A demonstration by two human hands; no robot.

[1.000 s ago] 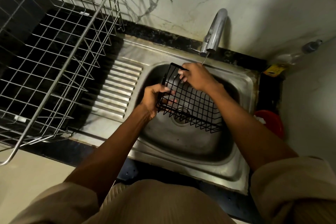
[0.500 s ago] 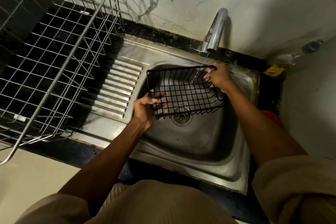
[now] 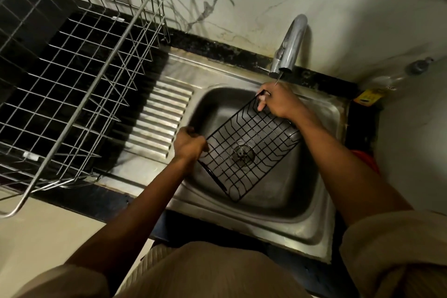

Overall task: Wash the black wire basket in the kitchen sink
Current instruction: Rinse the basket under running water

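Black wire basket (image 3: 249,150) hangs tilted over the steel sink (image 3: 278,201), above the drain. The left hand (image 3: 189,144) grips its near-left edge with curled fingers; the right hand (image 3: 278,101) grips the far corner, under the tap (image 3: 289,46), where a thin stream of water falls.

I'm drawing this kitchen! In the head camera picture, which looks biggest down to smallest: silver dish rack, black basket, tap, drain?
1. Silver dish rack, though it's nearer the camera
2. Black basket
3. Tap
4. Drain
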